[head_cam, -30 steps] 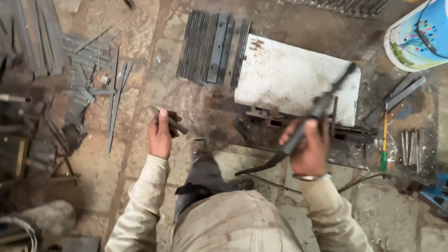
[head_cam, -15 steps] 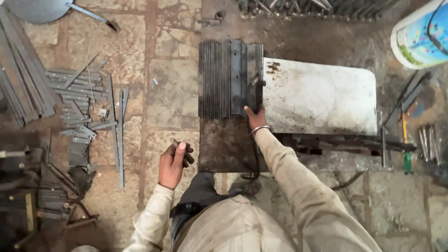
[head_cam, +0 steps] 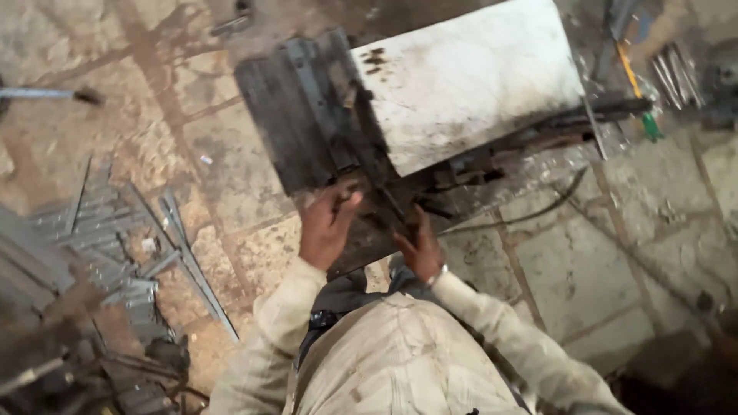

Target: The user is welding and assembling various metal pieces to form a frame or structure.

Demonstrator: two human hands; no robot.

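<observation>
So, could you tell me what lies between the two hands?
In the head view, a dark, narrow metal bar runs down between the left hand and the right hand, over dark, grimy floor. The blur hides finer detail.

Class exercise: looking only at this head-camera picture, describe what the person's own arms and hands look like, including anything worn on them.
Both arms are covered by long, loose sleeves of pale cream cloth, creased and marked with grey smudges. The left hand is bare, with no glove and no ring that can be made out. The right hand is bare too, and a thin silver-coloured bracelet circles its wrist just above the cuff. The picture is blurred, so finer detail is lost.
</observation>
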